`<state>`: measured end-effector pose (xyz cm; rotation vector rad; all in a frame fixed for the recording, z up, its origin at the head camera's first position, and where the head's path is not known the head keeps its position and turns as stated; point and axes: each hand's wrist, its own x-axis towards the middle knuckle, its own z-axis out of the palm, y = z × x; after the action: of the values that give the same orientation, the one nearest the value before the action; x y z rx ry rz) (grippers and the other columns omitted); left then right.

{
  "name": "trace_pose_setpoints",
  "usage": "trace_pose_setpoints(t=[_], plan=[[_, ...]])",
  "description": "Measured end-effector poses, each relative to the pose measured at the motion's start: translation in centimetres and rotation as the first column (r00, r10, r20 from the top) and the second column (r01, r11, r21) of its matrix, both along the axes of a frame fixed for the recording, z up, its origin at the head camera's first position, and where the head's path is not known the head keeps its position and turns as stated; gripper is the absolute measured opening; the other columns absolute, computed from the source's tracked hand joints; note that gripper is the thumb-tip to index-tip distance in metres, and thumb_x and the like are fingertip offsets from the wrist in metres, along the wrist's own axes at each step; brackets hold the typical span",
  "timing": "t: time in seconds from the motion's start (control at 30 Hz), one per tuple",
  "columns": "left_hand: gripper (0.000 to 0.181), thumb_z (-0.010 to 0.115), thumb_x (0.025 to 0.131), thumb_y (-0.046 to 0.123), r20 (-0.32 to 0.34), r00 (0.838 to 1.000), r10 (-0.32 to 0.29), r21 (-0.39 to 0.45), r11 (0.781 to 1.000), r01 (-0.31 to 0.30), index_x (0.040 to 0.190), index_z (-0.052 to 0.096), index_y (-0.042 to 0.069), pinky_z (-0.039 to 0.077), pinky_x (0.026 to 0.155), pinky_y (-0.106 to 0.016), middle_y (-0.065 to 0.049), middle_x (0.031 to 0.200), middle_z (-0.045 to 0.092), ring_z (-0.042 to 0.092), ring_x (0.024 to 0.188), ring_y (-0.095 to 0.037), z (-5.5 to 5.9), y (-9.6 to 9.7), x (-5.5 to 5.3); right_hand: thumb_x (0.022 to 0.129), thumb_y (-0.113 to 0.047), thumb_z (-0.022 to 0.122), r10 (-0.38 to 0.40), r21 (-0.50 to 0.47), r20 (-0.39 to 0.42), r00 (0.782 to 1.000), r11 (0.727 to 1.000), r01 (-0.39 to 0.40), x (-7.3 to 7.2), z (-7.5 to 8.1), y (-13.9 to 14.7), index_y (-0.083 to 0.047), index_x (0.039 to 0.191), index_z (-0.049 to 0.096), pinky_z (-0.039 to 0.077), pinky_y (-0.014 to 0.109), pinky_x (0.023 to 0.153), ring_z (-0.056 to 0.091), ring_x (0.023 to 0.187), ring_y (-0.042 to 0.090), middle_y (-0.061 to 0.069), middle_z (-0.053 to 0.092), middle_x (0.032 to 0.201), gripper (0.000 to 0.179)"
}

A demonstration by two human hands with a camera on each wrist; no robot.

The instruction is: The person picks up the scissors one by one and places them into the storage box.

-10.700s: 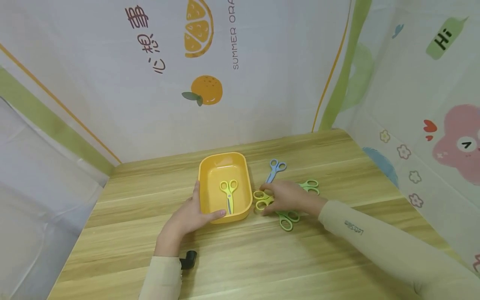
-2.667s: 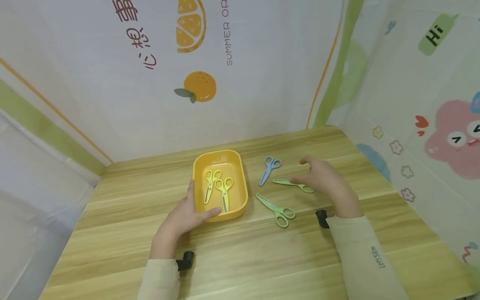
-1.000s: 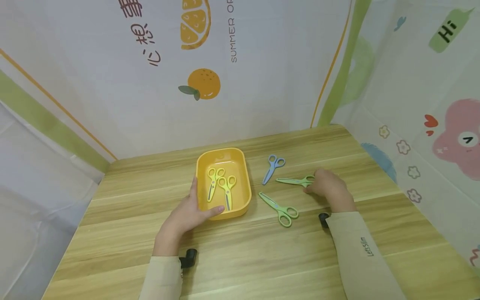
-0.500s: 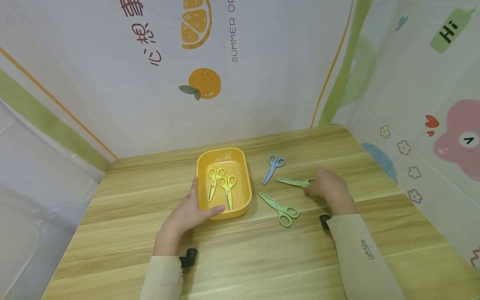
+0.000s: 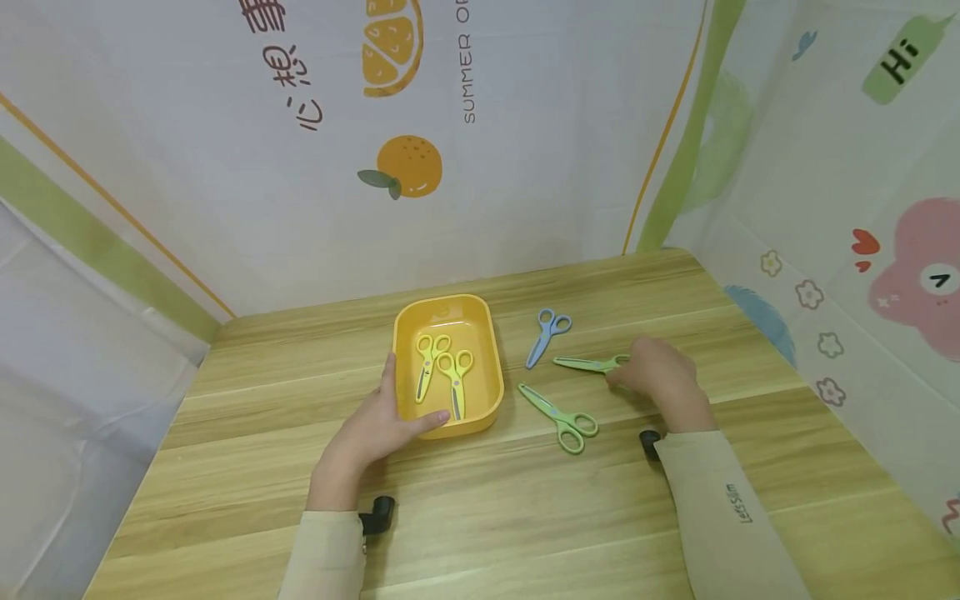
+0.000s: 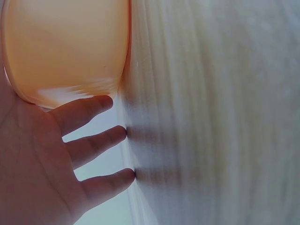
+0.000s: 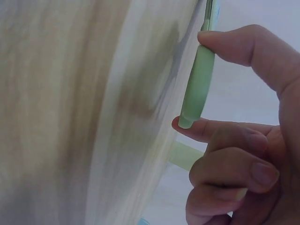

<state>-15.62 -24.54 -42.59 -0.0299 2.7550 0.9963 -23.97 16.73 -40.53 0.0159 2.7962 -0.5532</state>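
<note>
My left hand (image 5: 367, 429) steadies a yellow plastic tray (image 5: 491, 358) at its near left corner. The thumb lies over the front rim; in the left wrist view the other visible fingers (image 6: 96, 145) are straight and spread, one touching the tray's wall. Two yellow scissors (image 5: 456, 383) lie in the tray. To the right, my right hand (image 5: 660, 375) pinches the handle of green scissors (image 5: 588, 364), their blades pointing left. In the right wrist view, thumb and index finger hold the green handle (image 7: 197, 86) on edge, near the tabletop; the remaining fingers curl inward.
Blue scissors (image 5: 547, 337) lie right of the tray, and a second pair of green scissors (image 5: 558, 418) lies nearer me. The wooden table (image 5: 480, 517) meets a printed curtain (image 5: 525, 208) at the back and right.
A second pair of yellow scissors has moved from the table into the tray. My right hand has then come down onto the farther green scissors' handle. Over the last half second, almost nothing moves.
</note>
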Motion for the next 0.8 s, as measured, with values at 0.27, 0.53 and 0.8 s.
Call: trace_pose_setpoints(t=[0.27,0.53,0.8], plan=[[0.145,0.077,0.080,0.078,-0.002,1.000,0.003,0.002,1.000,-0.003,0.169,-0.021,0.021,0.041,0.119,-0.064,-0.027,0.172,0.031,0.047,0.151,-0.044,-0.11,-0.02,0.00,0.088,-0.036,0.072,-0.006,0.010,-0.015,1.000,1.000,0.007,0.12,0.11,-0.01,-0.012,0.075,0.053,0.041,0.032,0.058,0.048,0.065,0.019,0.003,0.048,0.072,0.033],[0.147,0.076,0.078,0.082,0.000,1.000,0.006,0.006,1.000,-0.006,0.170,-0.020,0.020,0.041,0.119,-0.064,-0.027,0.172,0.030,0.046,0.151,-0.044,-0.07,0.02,0.00,0.091,-0.042,0.073,-0.020,0.003,-0.031,0.999,1.000,0.021,0.33,0.40,-0.09,-0.014,0.071,0.052,0.041,0.030,0.055,0.049,0.063,0.017,0.001,0.047,0.071,0.040],[0.145,0.077,0.080,0.079,-0.003,1.000,0.006,0.005,1.000,-0.006,0.170,-0.021,0.021,0.042,0.119,-0.063,-0.027,0.172,0.031,0.047,0.150,-0.044,-0.14,-0.02,0.01,0.091,-0.049,0.074,-0.050,-0.077,-0.069,0.996,0.996,0.045,0.43,0.83,-0.17,0.005,0.108,0.069,0.047,0.034,0.060,0.057,0.076,0.025,0.020,0.069,0.100,0.057]])
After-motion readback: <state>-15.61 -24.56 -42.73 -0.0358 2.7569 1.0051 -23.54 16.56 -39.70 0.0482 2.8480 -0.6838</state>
